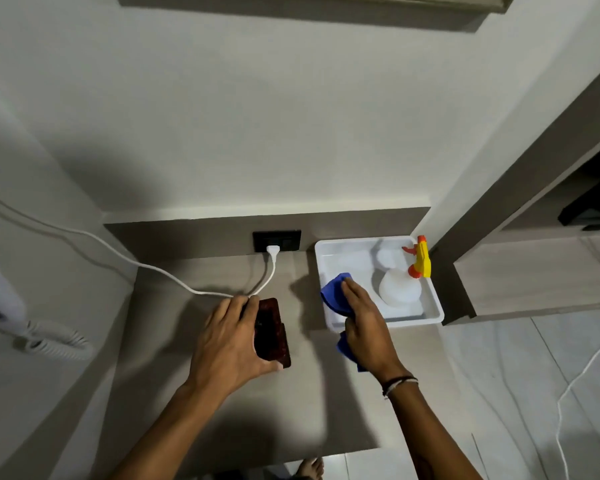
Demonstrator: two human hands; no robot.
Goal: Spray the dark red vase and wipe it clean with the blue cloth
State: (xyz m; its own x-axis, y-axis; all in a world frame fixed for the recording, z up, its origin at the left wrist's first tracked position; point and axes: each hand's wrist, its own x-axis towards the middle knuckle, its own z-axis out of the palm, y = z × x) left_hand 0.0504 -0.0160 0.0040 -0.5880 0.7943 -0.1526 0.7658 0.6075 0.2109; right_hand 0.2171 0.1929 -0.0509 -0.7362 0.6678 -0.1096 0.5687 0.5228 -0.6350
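The dark red vase (274, 332) stands on the grey-brown tabletop (291, 410), seen from above with its rectangular mouth facing me. My left hand (227, 344) wraps around its left side and grips it. My right hand (364, 318) holds the blue cloth (331, 294) over the front-left corner of the white tray (433, 303); part of the cloth hangs below the hand. Inside the tray stands a white spray bottle (397, 287) with a yellow and orange trigger head (420, 259).
A white cable (146, 266) runs across the table's back to a plug in the black wall socket (277, 240). A white wall phone with a coiled cord (52, 339) hangs at the left. A wall panel and shelf rise at the right. Tiled floor lies below.
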